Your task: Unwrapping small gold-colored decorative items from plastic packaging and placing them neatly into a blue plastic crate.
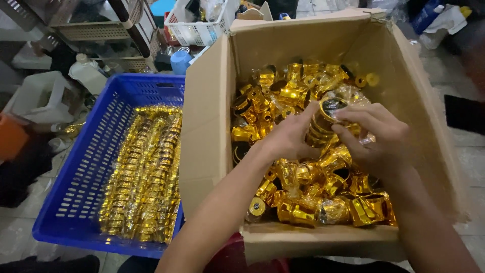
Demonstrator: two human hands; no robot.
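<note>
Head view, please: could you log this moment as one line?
left hand: holds gold cup stack | right hand: fingers on stack top | cardboard box: loose gold cups | blue crate: wrapped stacks

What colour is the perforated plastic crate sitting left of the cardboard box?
Blue; the perforated plastic crate shows best in the head view, holding rows of shiny gold pieces.

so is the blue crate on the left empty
No, the blue crate holds long rows of stacked gold caps wrapped in clear plastic, lying side by side along its length.
</note>
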